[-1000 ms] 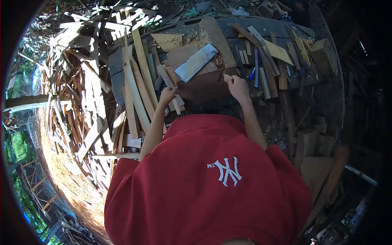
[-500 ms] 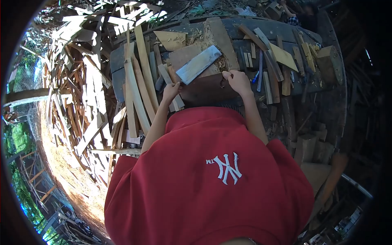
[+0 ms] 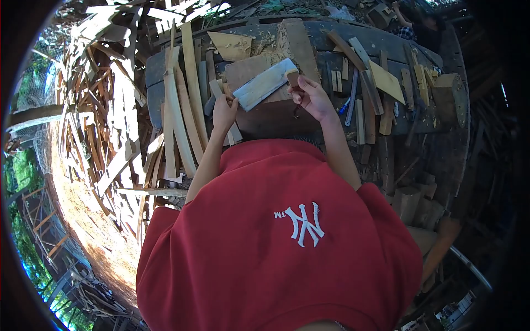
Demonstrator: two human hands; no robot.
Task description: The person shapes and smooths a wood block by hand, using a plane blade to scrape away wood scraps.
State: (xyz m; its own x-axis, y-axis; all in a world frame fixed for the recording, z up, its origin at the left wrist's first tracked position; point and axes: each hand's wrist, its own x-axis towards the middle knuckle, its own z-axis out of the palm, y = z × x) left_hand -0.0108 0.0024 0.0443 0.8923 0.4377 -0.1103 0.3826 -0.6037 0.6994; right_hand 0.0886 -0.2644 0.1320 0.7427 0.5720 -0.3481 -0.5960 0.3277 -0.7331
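A pale whitish board [image 3: 263, 84] lies slanted across a wider brown plank on the bench. At its lower left end is my left hand [image 3: 224, 110], its thumb and fingers pinched at the board's edge. My right hand [image 3: 313, 99] grips a small brown block [image 3: 293, 79] between thumb and fingers, right at the board's upper right end. Beneath the board, the dark front face of a wooden block [image 3: 265, 122] faces me. A thick plank [image 3: 301, 47] with wood shavings runs behind my right hand.
Long wood strips [image 3: 190, 83] lie to the left on the dark bench [image 3: 353, 30]. A blue pen [image 3: 344, 106], a ruler [image 3: 351, 102] and several wood pieces are at the right. Scrap wood [image 3: 105, 110] is heaped beyond the left side. Another person [image 3: 422, 33] is at the far right.
My right hand has risen from the dark block's top edge to the board's right end, now with the small brown block in it. My left hand has shifted slightly up and left.
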